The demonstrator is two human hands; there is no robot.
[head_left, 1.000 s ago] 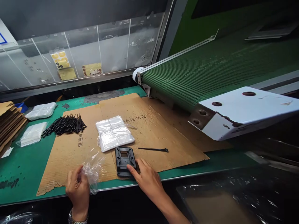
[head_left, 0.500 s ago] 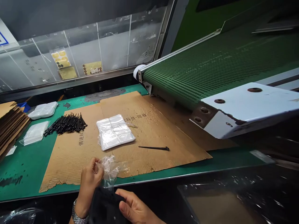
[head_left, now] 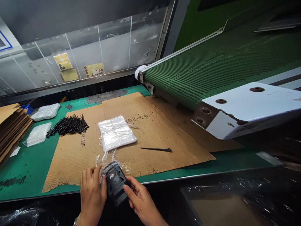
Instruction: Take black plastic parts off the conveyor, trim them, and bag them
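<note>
The left hand point(head_left: 92, 196) and right hand point(head_left: 142, 199) clasp a black plastic bracket point(head_left: 116, 185), fingers closed around its sides, partly inside a clear plastic bag point(head_left: 110, 168), just over the near edge of a cardboard sheet point(head_left: 70, 166) on the green table point(head_left: 23, 188).

your left hand point(head_left: 92, 196) and right hand point(head_left: 141, 197) hold a black plastic bracket point(head_left: 115, 183) tilted toward 11 o'clock, its upper end sleeved in a clear plastic bag point(head_left: 109, 166), loose film rising toward 12 o'clock.

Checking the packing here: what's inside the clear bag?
A black plastic part, its lower end poking out past the bag. The left hand and right hand hide its sides.
</note>
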